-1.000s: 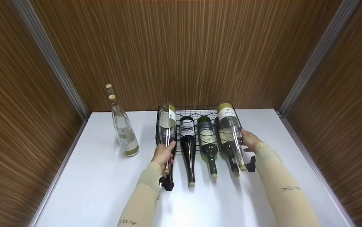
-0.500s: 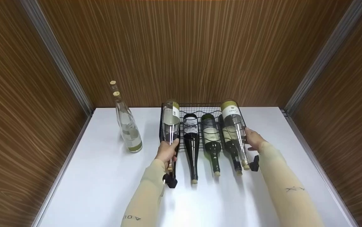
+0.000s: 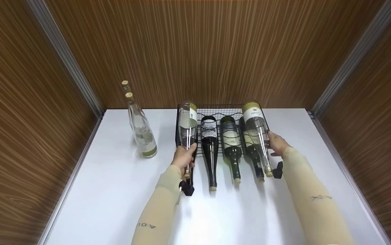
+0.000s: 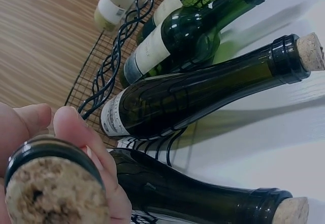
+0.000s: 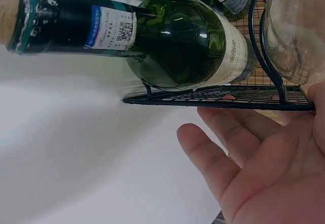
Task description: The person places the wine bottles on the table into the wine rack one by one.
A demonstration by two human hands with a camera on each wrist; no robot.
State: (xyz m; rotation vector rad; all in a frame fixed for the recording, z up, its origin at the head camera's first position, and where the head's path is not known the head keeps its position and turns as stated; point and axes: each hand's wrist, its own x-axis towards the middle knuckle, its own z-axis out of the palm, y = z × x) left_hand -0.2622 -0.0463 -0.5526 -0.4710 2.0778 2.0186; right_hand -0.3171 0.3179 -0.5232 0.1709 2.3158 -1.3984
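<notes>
My left hand (image 3: 184,156) grips the neck of a clear glass bottle (image 3: 186,124) lying on the upper level at the left end of a black wire wine rack (image 3: 216,111). Its cork (image 4: 58,193) is close to the camera in the left wrist view. At the rack's right end, a second clear bottle (image 3: 255,124) with a gold-banded base lies on top, neck toward me. My right hand (image 3: 278,143) is beside it. In the right wrist view its fingers (image 5: 205,155) extend along the rack's mesh side, with the thumb near the clear bottle.
Dark and green corked bottles lie in the lower level, including a black one (image 3: 210,153) and a green one (image 3: 232,149), necks over the white table (image 3: 216,221). Two clear bottles (image 3: 142,132) stand at the left, one behind the other. Wood-grain panels (image 3: 195,51) enclose the table.
The whole head view shifts, with everything appearing slightly higher and farther right. Both hands keep their places at the clear bottle and the rack.
</notes>
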